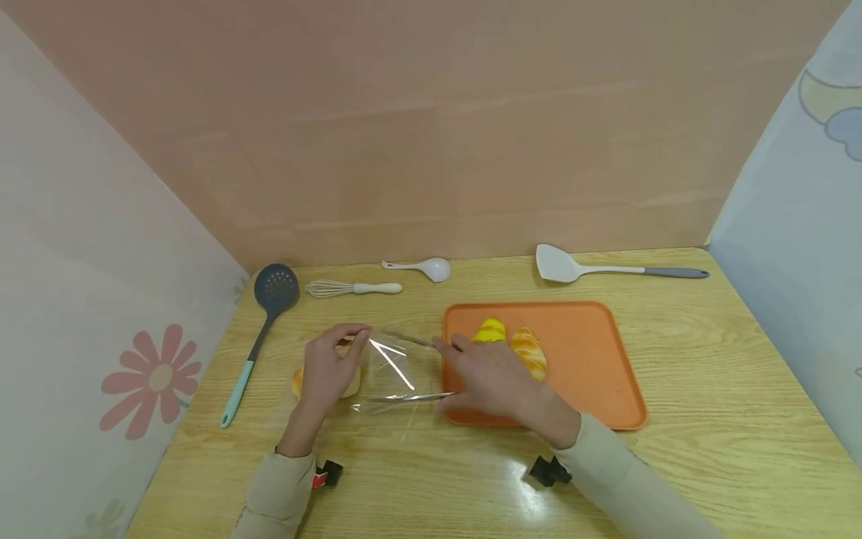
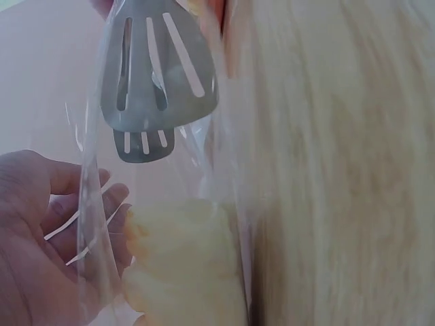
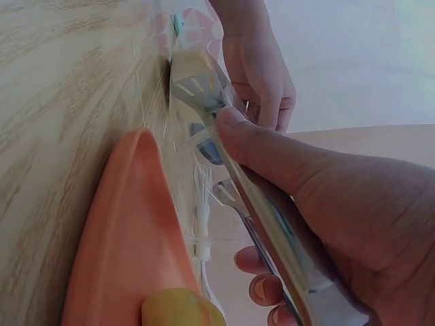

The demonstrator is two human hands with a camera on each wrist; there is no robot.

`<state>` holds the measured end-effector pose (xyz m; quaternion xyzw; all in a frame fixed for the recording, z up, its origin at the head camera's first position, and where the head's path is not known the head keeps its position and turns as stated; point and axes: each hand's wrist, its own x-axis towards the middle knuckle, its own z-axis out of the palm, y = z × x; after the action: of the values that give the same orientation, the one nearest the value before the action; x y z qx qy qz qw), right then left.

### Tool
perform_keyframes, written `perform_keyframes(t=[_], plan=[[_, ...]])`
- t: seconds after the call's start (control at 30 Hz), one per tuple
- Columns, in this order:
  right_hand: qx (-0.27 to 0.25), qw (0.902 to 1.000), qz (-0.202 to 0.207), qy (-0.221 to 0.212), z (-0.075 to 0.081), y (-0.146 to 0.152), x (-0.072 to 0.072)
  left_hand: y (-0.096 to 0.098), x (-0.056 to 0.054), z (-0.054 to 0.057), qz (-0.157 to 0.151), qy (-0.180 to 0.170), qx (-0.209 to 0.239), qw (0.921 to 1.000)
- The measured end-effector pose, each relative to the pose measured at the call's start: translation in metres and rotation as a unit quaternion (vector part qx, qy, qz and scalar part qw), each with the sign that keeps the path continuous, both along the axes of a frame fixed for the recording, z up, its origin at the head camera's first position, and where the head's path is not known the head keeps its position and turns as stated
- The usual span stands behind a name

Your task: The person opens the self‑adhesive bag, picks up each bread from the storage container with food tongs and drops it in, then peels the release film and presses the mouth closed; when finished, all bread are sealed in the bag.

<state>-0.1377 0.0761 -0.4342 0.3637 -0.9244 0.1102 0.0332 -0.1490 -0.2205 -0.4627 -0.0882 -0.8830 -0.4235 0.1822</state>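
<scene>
The left hand (image 1: 326, 374) pinches the clear bag (image 1: 402, 372) near its left end, while the right hand (image 1: 494, 382) grips metal tongs (image 3: 268, 227) whose spread jaws reach leftward into it. Bread (image 1: 352, 383) shows through the film, left. Right lies an orange tray (image 1: 586, 374) bearing two pastries (image 1: 528, 353); farther stand a skimmer (image 1: 276, 288), whisk (image 1: 377, 288), ladle (image 1: 435, 269) and turner (image 1: 557, 264).

My left wrist feed shows the left hand (image 2: 37, 231) at the clear bag (image 2: 190, 176), the slotted tongs (image 2: 139, 81), and pale bread (image 2: 183, 265) beside the wooden surface's (image 2: 340, 163) visible edge.
</scene>
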Motion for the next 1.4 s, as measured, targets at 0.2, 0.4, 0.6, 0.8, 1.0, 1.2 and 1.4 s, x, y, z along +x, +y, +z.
perform_keyframes(t=[0.2,0.4,0.6,0.8,1.0,1.2,1.4], plan=[[-0.003,0.9999,-0.008,-0.006,0.0,0.008,0.0,0.002,0.0,-0.001,0.006,0.0,-0.002,1.0],[0.006,0.9998,-0.017,-0.005,0.005,0.02,0.004,0.005,0.0,-0.002,0.005,-0.002,-0.005,1.0],[0.029,0.999,-0.031,0.015,0.009,0.034,0.009,0.007,0.0,-0.005,0.006,-0.005,0.001,1.0],[0.02,0.9992,-0.034,-0.008,0.012,0.051,0.013,0.01,0.0,-0.006,0.007,-0.015,0.014,0.9998],[0.015,0.9983,-0.05,-0.025,0.011,0.068,0.017,0.01,-0.001,-0.006,0.013,-0.018,0.025,0.9994],[-0.002,0.9968,-0.072,-0.034,0.012,0.086,0.025,0.01,-0.002,-0.007,0.018,-0.02,0.041,0.9988],[-0.021,0.9945,-0.095,-0.039,0.012,0.105,0.038,0.01,-0.002,-0.01,0.017,-0.008,0.063,0.9978]])
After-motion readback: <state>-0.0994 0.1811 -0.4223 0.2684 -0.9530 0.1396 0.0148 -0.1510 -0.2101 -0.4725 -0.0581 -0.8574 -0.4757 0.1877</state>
